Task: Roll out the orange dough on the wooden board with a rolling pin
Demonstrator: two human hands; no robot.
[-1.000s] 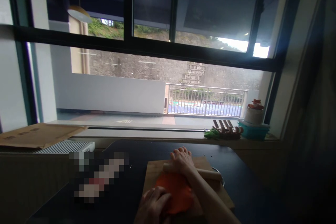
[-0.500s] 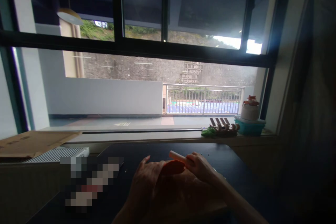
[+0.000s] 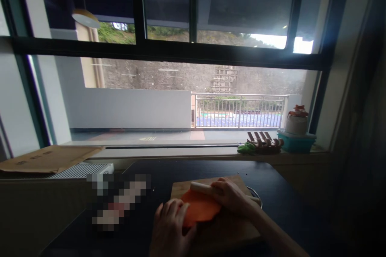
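Observation:
A flat orange dough sheet (image 3: 201, 208) with an uneven edge lies on a wooden board (image 3: 230, 233). My left hand (image 3: 172, 223) is at the sheet's left edge, fingers curled over it and thumb near its lower side. Across the top of the sheet rests a pale rolling pin (image 3: 200, 187), its left end bare. My right hand (image 3: 231, 196) is closed around the pin's middle, and the pin's other end (image 3: 253, 199) shows beyond my wrist. The board's lower part is in shadow.
The board rests on a dark table (image 3: 163, 172); a metal loop handle (image 3: 257, 194) curves at its right. A blurred-out patch (image 3: 123, 204) covers something at the left. Cardboard (image 3: 51, 158) lies beyond it. A rack (image 3: 265, 142) and teal box (image 3: 297, 141) stand on the windowsill.
The orange sheet, earlier raised and dark near my left hand, now lies flat on the board. My left hand has come lower and nearer. The view has shifted slightly, showing more of the board.

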